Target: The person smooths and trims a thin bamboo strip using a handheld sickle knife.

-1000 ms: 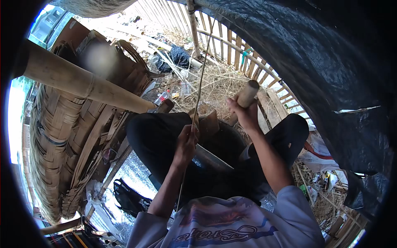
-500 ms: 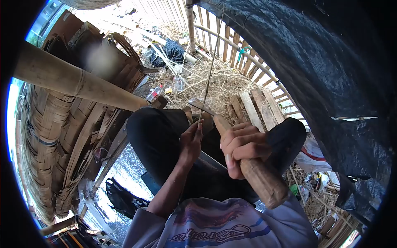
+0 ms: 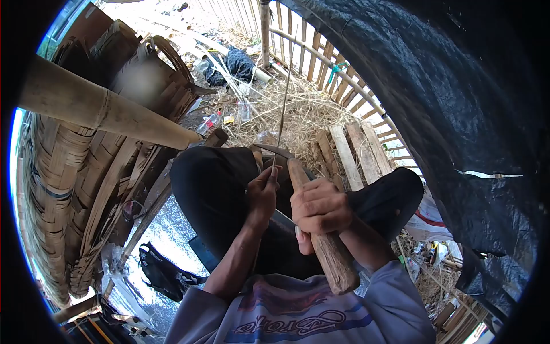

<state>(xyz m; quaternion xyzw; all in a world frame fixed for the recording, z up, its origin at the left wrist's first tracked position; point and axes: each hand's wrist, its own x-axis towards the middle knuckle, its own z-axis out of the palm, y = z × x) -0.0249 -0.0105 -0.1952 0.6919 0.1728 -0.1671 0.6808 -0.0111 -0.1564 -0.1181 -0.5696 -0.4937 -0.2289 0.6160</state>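
Note:
My right hand (image 3: 321, 209) wraps round the thick wooden handle of a knife (image 3: 338, 266), whose butt points toward my shirt. The knife's short curved blade (image 3: 274, 150) reaches left from the handle's far end, over the gap between my knees. A long thin bamboo strip (image 3: 284, 103) is pinched between the thumb and fingers of my left hand (image 3: 263, 192). From there the strip runs up and away, crossing the blade just beyond my fingertips. Whether the edge bites into the strip, I cannot tell.
On the left, a thick bamboo pole (image 3: 109, 112) juts in beside woven bamboo panels (image 3: 63, 166). Dry shavings (image 3: 309, 109) and wooden slats (image 3: 346, 149) lie ahead. A black tarp (image 3: 447, 103) hangs at right; a black bag (image 3: 163, 269) rests on silvery sheeting at left.
My right hand and the knife have shifted left, with the handle now steeper. The bamboo strip's far end has swung left, while my left hand stays nearly in place.

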